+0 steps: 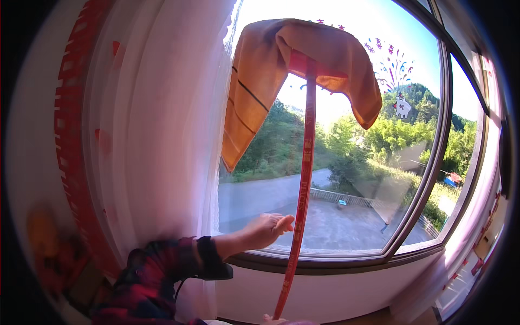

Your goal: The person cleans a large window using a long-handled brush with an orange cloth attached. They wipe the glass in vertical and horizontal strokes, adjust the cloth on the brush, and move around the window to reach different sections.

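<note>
A long red pole (305, 162) with printed lettering stands tilted in front of a window. Over the reddish head (319, 67) at its top hangs an orange-brown cloth (246, 103) with dark stripes, drooping on both sides against the bright glass. My left hand (271, 229) is raised just left of the pole at mid-height, its fingers loosely bent and not wrapped round it. At the lower edge, my right hand (275, 320) is at the pole's lower end and seems to grip it; most of that hand is cut off.
A dark window frame (417, 216) surrounds the pane (260, 211), which bears festive stickers (401, 105). Sheer pinkish curtains (173, 108) hang close by my left arm, another curtain (428, 287) at the right. A dark band (211, 260) circles my left wrist. Outside are trees and a paved yard.
</note>
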The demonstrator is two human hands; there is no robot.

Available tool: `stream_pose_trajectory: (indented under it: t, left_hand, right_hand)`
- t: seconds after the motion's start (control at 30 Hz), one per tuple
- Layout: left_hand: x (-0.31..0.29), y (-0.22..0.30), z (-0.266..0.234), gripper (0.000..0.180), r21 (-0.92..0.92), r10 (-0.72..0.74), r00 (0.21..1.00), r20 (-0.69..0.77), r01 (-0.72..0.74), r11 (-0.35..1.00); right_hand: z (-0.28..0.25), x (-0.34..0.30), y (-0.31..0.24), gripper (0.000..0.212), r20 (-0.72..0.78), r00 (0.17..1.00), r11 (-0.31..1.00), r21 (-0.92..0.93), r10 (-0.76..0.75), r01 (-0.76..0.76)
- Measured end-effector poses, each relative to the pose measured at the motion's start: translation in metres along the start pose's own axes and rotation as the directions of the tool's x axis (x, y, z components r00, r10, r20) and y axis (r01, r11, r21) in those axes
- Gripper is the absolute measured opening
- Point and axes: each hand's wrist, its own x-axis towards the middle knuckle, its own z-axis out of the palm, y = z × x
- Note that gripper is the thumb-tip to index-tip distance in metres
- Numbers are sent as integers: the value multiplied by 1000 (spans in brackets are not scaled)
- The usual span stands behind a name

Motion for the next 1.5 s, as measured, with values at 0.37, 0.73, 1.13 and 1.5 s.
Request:
stream_pose_trajectory:
  t: [0.37, 0.73, 1.13, 1.5]
  left_hand:
    - [-65, -3, -247, 61, 776, 456, 643, -615, 393, 493]
    - [-141, 20, -345, 77, 625, 515, 354, -781, 430, 651]
    - [-87, 17, -269, 71, 490, 307, 564, -766, 203, 848]
    - [-39, 8, -213, 71, 507, 330, 643, -691, 106, 855]
  right_hand:
    - [-40, 58, -223, 51, 186, 843, 850, 275, -505, 449]
    - [-8, 98, -260, 49, -67, 875, 865, 133, -480, 484]
    - [-41, 9, -122, 45, -359, 816, 891, -162, -453, 423]
    - [-116, 63, -214, 57, -548, 591, 805, -372, -592, 462]
